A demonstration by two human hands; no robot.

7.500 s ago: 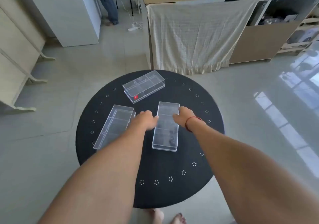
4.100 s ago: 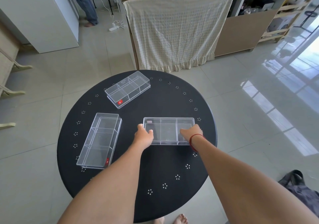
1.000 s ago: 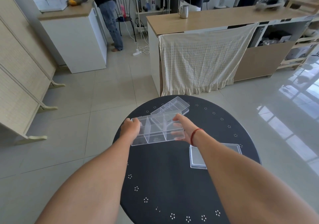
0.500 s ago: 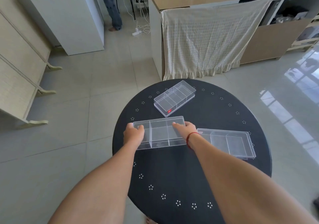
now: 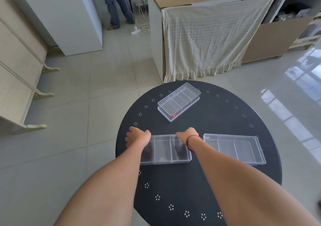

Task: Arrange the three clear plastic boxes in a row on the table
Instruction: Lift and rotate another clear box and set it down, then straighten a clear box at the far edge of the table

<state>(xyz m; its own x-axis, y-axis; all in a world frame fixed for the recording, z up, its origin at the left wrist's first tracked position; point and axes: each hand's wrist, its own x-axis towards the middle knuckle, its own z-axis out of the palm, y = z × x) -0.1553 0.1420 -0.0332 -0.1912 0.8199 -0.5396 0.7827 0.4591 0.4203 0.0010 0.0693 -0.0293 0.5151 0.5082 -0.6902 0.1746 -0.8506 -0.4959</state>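
Our left hand (image 5: 138,137) and right hand (image 5: 188,136) cover the middle box's (image 5: 165,150) far corners; fingertips hidden, grip unclear. Table (image 5: 199,182) near edge cut by the frame bottom. Red label (image 5: 174,115) on the far box (image 5: 179,101) is too small to read.

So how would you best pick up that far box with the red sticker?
Probably by its two short ends, one hand each. The far box lies slanted on the table, long and low, with nothing touching it, so reach over from the near side and pinch both end walls.
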